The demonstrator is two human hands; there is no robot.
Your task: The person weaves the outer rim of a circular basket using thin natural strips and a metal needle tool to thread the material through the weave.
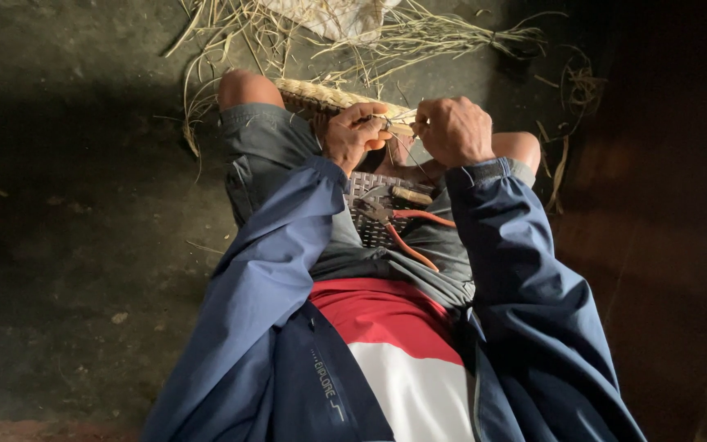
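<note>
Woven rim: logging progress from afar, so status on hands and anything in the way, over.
Left hand and right hand both pinching strands at the woven rim. Pliers loose on lap. Nothing in the way.

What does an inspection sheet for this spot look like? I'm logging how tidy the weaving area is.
Surface: dark, bare floor, dimly lit; the person sits on it with knees bent.
Job's things: woven basket rim across the knees; both hands work a thin strand at its edge.
Clutter: loose straw scattered ahead; pliers with orange handles and a small wooden-handled tool lie in the lap on a woven piece.
Grippers: left hand and right hand pinched at the rim, close together.
Cables: nothing seen.
Surroundings: pale sack at the top; right side in deep shadow.
</note>
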